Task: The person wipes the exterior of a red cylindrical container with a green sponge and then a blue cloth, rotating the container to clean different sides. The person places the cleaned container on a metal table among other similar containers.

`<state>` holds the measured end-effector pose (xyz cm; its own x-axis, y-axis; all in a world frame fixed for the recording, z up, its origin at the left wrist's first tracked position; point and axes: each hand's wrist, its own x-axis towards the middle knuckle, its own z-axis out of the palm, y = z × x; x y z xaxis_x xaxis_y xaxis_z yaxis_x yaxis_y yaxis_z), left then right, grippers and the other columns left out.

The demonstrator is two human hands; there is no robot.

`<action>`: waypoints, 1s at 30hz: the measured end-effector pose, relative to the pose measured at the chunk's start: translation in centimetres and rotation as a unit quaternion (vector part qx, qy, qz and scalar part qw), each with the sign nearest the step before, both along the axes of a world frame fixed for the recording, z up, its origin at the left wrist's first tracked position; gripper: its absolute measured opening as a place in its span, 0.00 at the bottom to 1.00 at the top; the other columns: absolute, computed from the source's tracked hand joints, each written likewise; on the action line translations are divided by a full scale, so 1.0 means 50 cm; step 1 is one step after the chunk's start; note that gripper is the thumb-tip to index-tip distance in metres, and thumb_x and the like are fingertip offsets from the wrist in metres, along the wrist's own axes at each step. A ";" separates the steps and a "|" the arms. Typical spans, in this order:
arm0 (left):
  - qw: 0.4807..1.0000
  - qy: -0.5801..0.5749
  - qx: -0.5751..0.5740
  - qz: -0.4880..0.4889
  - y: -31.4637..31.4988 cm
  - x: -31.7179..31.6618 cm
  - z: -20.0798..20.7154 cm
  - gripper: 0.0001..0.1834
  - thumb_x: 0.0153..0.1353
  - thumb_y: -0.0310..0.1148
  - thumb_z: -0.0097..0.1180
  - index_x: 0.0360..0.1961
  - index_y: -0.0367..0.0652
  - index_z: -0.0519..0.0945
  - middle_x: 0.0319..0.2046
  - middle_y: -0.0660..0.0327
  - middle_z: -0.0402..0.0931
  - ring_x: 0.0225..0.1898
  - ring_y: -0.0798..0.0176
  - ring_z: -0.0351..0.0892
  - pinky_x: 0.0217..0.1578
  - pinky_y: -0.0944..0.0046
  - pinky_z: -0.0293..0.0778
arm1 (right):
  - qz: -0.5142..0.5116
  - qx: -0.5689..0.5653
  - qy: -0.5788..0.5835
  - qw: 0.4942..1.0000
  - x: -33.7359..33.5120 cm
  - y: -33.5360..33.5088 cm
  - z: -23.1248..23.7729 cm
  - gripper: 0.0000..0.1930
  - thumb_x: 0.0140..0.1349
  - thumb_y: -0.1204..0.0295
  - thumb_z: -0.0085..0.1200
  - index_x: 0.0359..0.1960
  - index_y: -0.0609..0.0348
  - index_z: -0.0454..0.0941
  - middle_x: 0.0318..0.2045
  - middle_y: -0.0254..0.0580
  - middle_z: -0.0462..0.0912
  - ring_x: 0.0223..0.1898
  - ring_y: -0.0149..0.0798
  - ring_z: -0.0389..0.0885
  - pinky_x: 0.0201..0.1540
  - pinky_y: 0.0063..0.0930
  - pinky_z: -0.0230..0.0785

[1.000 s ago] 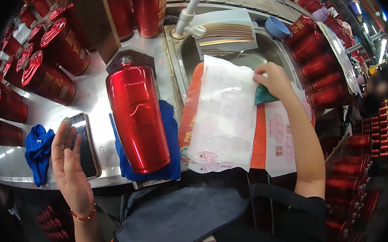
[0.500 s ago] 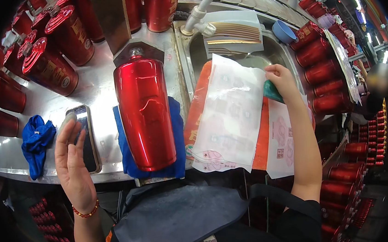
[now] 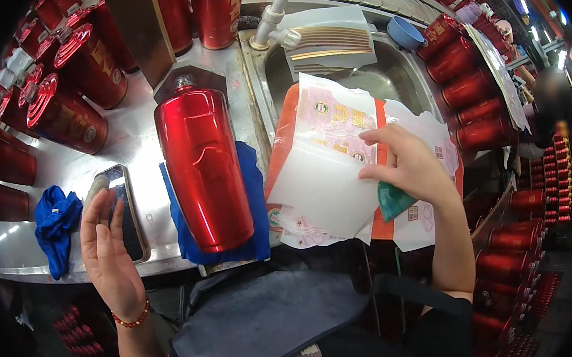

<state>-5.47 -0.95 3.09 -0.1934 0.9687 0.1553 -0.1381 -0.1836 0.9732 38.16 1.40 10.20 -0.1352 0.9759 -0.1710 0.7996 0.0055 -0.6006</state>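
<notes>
1. Now the right hand (image 3: 406, 165) pinches the edge of a white label sheet (image 3: 323, 182) lying over the sink (image 3: 390, 72), with a green cloth (image 3: 393, 200) tucked under its palm.
2. Left hand (image 3: 107, 244) is released, fingers spread, hovering just over the phone (image 3: 129, 216).
3. Red bottle (image 3: 202, 168) lies on a blue cloth (image 3: 254, 196), just left of the sheet.
4. Best to keep the sheet flat and peel slowly from the edge, so it doesn't crease.

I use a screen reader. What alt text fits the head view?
A right hand presses a green cloth on a white label sheet over a sink; the open left hand hovers by a phone, beside a red bottle.
</notes>
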 end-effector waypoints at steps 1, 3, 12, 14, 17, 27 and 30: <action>1.000 0.008 0.010 -0.004 0.000 -0.002 0.001 0.22 0.79 0.32 0.41 0.68 0.29 0.69 0.68 0.47 0.69 0.72 0.51 0.67 0.74 0.48 0.62 | 0.007 0.010 0.000 1.000 0.000 -0.003 -0.024 0.21 0.57 0.68 0.72 0.52 0.58 0.85 0.33 0.34 0.78 0.29 0.29 0.71 0.35 0.26 0.68; 0.999 0.020 0.025 -0.012 -0.005 -0.007 -0.001 0.22 0.79 0.32 0.41 0.67 0.29 0.69 0.67 0.47 0.69 0.72 0.51 0.67 0.74 0.47 0.62 | 0.012 0.042 -0.015 0.999 -0.015 -0.020 -0.057 0.18 0.57 0.67 0.70 0.48 0.58 0.85 0.33 0.38 0.79 0.32 0.36 0.76 0.38 0.33 0.70; 1.000 0.022 0.013 0.015 -0.026 -0.059 -0.020 0.21 0.79 0.31 0.40 0.66 0.28 0.70 0.67 0.46 0.70 0.71 0.51 0.68 0.74 0.47 0.62 | 0.110 -0.185 0.012 0.976 0.037 -0.226 0.110 0.07 0.54 0.75 0.65 0.35 0.52 0.89 0.27 0.41 0.80 0.31 0.46 0.82 0.35 0.36 0.73; 1.000 0.010 0.009 0.010 -0.019 -0.052 -0.020 0.21 0.79 0.31 0.40 0.66 0.28 0.70 0.67 0.46 0.70 0.71 0.51 0.68 0.74 0.47 0.62 | 0.082 -0.209 -0.116 0.967 0.066 -0.283 0.070 0.07 0.56 0.68 0.65 0.35 0.53 0.88 0.27 0.44 0.81 0.33 0.50 0.83 0.37 0.40 0.75; 1.000 -0.013 0.002 -0.010 -0.013 -0.037 -0.028 0.21 0.79 0.30 0.40 0.66 0.28 0.70 0.66 0.46 0.70 0.71 0.51 0.68 0.73 0.47 0.63 | -0.014 -0.357 -0.283 0.890 0.061 -0.342 -0.050 0.14 0.55 0.58 0.65 0.35 0.55 0.87 0.35 0.50 0.87 0.41 0.54 0.86 0.45 0.48 0.77; 1.000 0.018 0.014 -0.017 -0.041 -0.062 -0.028 0.21 0.79 0.30 0.41 0.65 0.28 0.70 0.66 0.45 0.71 0.70 0.50 0.69 0.74 0.46 0.62 | -0.233 0.075 -0.214 0.946 0.167 -0.337 -0.486 0.19 0.60 0.56 0.64 0.47 0.55 0.86 0.44 0.52 0.87 0.48 0.54 0.86 0.52 0.45 0.76; 1.000 0.012 0.003 -0.007 -0.048 -0.062 -0.034 0.21 0.79 0.29 0.41 0.66 0.28 0.70 0.66 0.45 0.71 0.70 0.50 0.68 0.74 0.46 0.62 | -0.196 0.026 -0.184 0.963 0.122 -0.339 -0.437 0.18 0.61 0.56 0.64 0.46 0.55 0.87 0.43 0.51 0.88 0.47 0.54 0.86 0.52 0.46 0.76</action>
